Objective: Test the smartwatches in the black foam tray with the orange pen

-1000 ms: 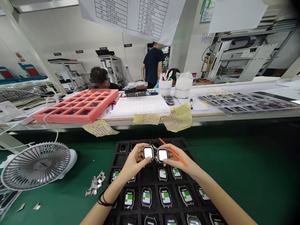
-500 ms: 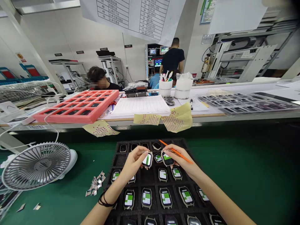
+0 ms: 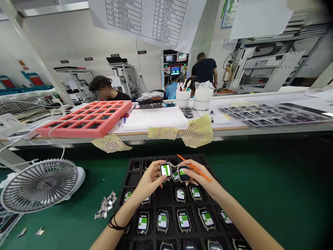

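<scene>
The left hand (image 3: 148, 181) pinches a watch (image 3: 165, 170) between fingers and thumb, its screen showing green and white. The right hand (image 3: 201, 178) grips a second watch (image 3: 183, 173) and an orange stick (image 3: 195, 168). Both grips are closed, just above a black foam tray (image 3: 133, 179) of more watches on the green bench (image 3: 262, 194).

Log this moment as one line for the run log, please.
left hand: smartwatch | right hand: second smartwatch, orange stick | under both: black foam tray
</scene>
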### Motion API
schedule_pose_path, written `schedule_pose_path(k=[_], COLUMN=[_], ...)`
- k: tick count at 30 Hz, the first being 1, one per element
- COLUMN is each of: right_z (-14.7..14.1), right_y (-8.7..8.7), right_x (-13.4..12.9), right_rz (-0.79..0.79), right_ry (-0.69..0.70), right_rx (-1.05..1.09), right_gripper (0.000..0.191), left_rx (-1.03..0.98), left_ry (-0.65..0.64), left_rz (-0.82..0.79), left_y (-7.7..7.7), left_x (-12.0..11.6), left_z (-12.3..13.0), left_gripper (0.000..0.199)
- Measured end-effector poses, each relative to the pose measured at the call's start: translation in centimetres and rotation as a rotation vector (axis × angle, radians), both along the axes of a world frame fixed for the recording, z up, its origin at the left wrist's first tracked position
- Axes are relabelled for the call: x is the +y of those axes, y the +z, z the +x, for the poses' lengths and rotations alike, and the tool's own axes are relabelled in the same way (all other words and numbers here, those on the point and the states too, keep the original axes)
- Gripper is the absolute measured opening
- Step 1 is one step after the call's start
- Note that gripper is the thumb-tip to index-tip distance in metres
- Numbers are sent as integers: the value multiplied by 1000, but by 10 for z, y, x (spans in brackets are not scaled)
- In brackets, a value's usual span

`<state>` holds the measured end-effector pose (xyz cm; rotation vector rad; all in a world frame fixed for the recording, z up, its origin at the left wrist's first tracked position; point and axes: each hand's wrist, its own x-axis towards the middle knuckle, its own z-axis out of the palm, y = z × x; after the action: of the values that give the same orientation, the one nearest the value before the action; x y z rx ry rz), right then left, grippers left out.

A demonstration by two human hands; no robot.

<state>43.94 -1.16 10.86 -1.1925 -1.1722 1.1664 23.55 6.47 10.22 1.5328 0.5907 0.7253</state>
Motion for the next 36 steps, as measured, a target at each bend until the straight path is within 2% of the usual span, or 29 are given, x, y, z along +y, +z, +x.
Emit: schedule_pose_path(k=[7, 14, 18, 20, 25, 28, 36], right_z=[-2, 3, 5, 5, 1, 0, 1], right_y=[1, -2, -7, -9, -7, -3, 4], right_x=[1, -2, -1, 0, 2, 2, -2], right_rz=[-11, 21, 71, 53, -8, -17, 35], right_ry=[-15, 123, 219, 192, -4, -66, 48], right_rx=[-25, -87, -67, -60, -51, -35, -28], right_gripper=[29, 27, 35, 34, 27, 26, 32], left_rx=[9, 52, 46, 42, 79, 78, 46], left_ry=[68, 167, 149, 108, 31, 12, 59], left_rz=[15, 19, 27, 36, 108, 92, 62], left_y=[-1, -4, -2, -2, -4, -6, -4], left_x=[4, 7, 6, 6, 6, 5, 8], left_z=[1, 0, -1, -1, -1, 0, 2], left_gripper=[36, 34, 33, 33, 37, 37, 41])
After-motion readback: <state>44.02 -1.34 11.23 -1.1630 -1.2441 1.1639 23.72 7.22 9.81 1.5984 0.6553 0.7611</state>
